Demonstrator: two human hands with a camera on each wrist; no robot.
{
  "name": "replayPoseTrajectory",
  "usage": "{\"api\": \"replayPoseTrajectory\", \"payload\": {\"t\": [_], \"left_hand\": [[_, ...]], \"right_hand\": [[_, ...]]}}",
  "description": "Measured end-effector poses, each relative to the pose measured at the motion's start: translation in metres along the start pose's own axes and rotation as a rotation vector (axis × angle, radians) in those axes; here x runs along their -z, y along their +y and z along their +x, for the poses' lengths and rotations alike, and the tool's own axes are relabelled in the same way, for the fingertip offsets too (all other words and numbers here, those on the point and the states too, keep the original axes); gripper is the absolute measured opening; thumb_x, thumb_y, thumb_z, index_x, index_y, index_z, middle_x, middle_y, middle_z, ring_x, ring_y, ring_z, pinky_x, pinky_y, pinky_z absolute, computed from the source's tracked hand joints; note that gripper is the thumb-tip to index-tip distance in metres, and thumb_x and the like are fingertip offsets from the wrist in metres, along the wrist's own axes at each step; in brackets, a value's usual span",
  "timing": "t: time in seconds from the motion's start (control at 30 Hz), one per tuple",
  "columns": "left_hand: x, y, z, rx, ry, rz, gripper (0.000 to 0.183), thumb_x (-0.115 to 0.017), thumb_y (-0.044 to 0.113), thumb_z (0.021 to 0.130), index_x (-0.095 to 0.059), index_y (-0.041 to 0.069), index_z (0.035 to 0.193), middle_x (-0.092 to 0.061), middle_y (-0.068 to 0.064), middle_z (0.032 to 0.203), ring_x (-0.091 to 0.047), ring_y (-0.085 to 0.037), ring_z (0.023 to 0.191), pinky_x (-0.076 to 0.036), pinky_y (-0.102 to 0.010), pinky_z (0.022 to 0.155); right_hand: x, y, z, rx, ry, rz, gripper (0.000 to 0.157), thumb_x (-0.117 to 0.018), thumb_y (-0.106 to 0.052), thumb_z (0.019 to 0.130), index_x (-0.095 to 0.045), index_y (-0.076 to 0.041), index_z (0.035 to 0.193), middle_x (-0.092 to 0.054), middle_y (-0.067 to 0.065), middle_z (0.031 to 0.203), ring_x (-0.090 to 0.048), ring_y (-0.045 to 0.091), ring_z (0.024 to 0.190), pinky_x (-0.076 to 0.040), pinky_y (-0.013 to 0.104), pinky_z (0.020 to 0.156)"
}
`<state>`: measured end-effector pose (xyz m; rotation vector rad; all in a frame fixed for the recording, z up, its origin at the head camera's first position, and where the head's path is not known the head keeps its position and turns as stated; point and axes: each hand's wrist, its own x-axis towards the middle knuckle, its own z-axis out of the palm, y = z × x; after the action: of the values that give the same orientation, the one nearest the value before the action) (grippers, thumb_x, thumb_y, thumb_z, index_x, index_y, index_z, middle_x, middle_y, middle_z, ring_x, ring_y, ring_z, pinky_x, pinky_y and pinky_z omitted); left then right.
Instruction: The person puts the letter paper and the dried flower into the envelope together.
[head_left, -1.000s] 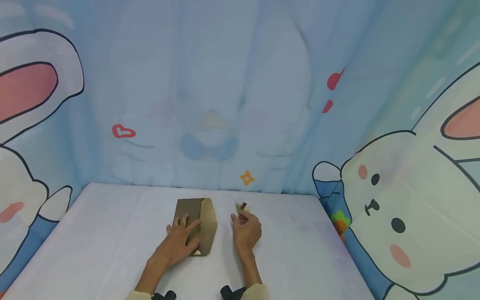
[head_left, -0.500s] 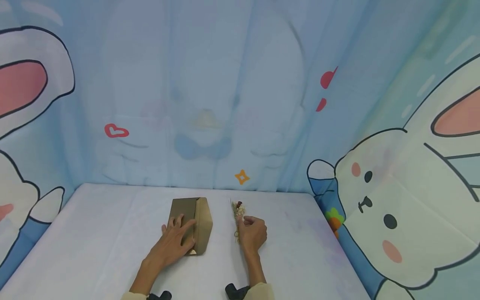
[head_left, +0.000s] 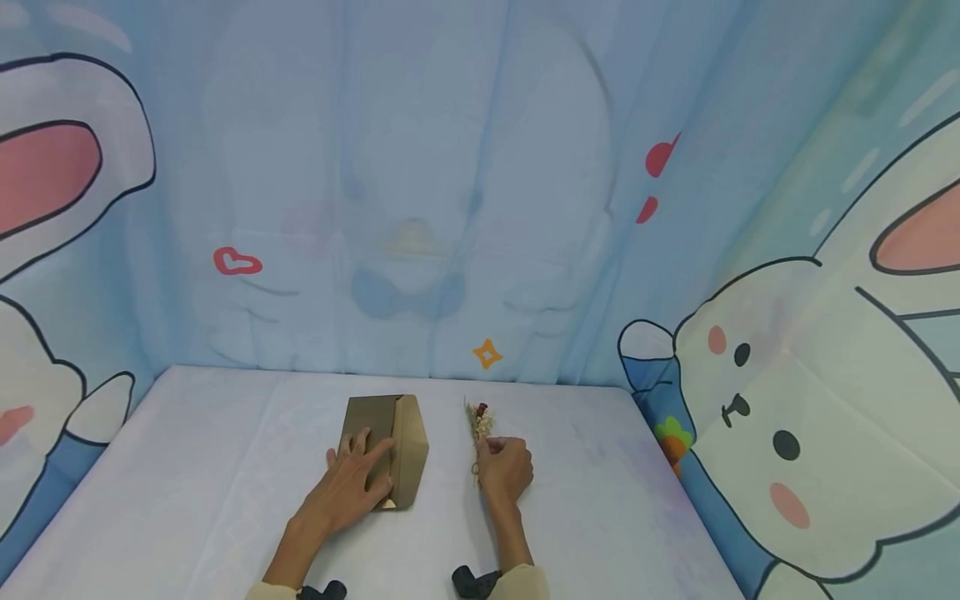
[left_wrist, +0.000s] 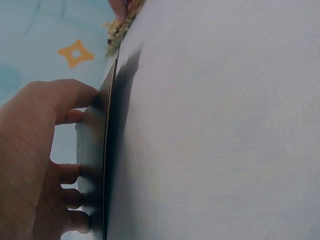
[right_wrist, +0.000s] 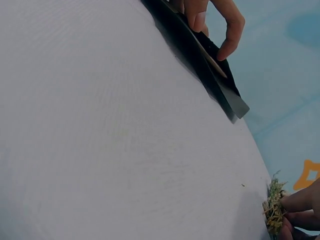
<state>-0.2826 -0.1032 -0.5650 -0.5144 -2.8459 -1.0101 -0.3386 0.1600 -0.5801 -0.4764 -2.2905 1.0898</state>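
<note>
My left hand (head_left: 347, 490) rests on a brown paper envelope (head_left: 412, 454), its fingers spread over the left part. The envelope's pointed flap lies unfolded to the right. In the left wrist view the fingertips press on the envelope (left_wrist: 95, 142) from above, and it shows edge-on. To the right of it, my right hand (head_left: 506, 468) pinches a small bunch of dried flowers (head_left: 480, 417), dark red and cream with thin stems. The flowers (right_wrist: 274, 205) show at the right wrist view's lower right, between thumb and fingers, close to the cloth.
A white cloth (head_left: 600, 500) covers the table. Behind it hangs a blue curtain (head_left: 420, 167) printed with cartoon rabbits. A tiny crumb (right_wrist: 243, 185) lies on the cloth near the flowers.
My right hand has moved slightly toward me and to the right side of the dried flowers, so more of the bunch and its stems shows. The left hand stays on the envelope.
</note>
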Motion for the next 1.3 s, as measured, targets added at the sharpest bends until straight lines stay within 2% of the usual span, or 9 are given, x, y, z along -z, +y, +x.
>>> {"api": "replayPoseTrajectory", "payload": {"t": [0.33, 0.6, 0.77, 1.03, 1.3], "left_hand": [[-0.004, -0.004, -0.001, -0.004, 0.016, -0.004, 0.058, -0.066, 0.032, 0.104, -0.056, 0.016, 0.159, -0.037, -0.034, 0.170, -0.029, -0.064, 0.157, -0.020, -0.090, 0.118], [-0.004, -0.003, 0.002, -0.013, 0.012, -0.001, 0.058, -0.065, 0.032, 0.104, -0.056, 0.018, 0.159, -0.038, -0.035, 0.169, -0.029, -0.067, 0.156, -0.021, -0.090, 0.118], [-0.002, -0.002, 0.002, -0.018, 0.017, -0.014, 0.057, -0.065, 0.032, 0.104, -0.056, 0.017, 0.159, -0.037, -0.035, 0.169, -0.027, -0.070, 0.156, -0.019, -0.090, 0.118], [-0.004, -0.004, 0.002, -0.015, 0.019, -0.018, 0.058, -0.065, 0.031, 0.104, -0.055, 0.017, 0.159, -0.036, -0.035, 0.169, -0.027, -0.068, 0.157, -0.019, -0.090, 0.118], [-0.005, -0.006, 0.004, -0.008, 0.010, -0.009, 0.058, -0.064, 0.033, 0.105, -0.054, 0.019, 0.161, -0.035, -0.034, 0.171, -0.026, -0.064, 0.159, -0.018, -0.089, 0.119]], "right_hand": [[-0.002, 0.001, -0.002, 0.040, -0.014, -0.009, 0.010, -0.080, -0.004, 0.089, -0.084, 0.002, 0.083, -0.077, 0.015, 0.071, -0.071, 0.029, 0.061, -0.058, 0.051, 0.063], [0.002, -0.002, 0.000, 0.017, 0.005, -0.002, 0.010, -0.076, -0.002, 0.087, -0.083, 0.003, 0.081, -0.075, 0.014, 0.067, -0.069, 0.027, 0.059, -0.056, 0.049, 0.063], [0.003, -0.006, 0.000, 0.020, 0.014, 0.018, 0.011, -0.076, -0.003, 0.087, -0.083, 0.004, 0.083, -0.075, 0.015, 0.069, -0.069, 0.027, 0.060, -0.056, 0.047, 0.063], [0.003, -0.012, -0.001, 0.053, 0.019, 0.072, 0.010, -0.079, -0.005, 0.088, -0.084, 0.003, 0.084, -0.077, 0.015, 0.071, -0.073, 0.029, 0.062, -0.059, 0.051, 0.064], [0.001, -0.020, -0.006, 0.070, -0.029, 0.106, 0.010, -0.082, -0.007, 0.089, -0.086, 0.001, 0.086, -0.079, 0.013, 0.071, -0.073, 0.025, 0.062, -0.061, 0.047, 0.064]]}}
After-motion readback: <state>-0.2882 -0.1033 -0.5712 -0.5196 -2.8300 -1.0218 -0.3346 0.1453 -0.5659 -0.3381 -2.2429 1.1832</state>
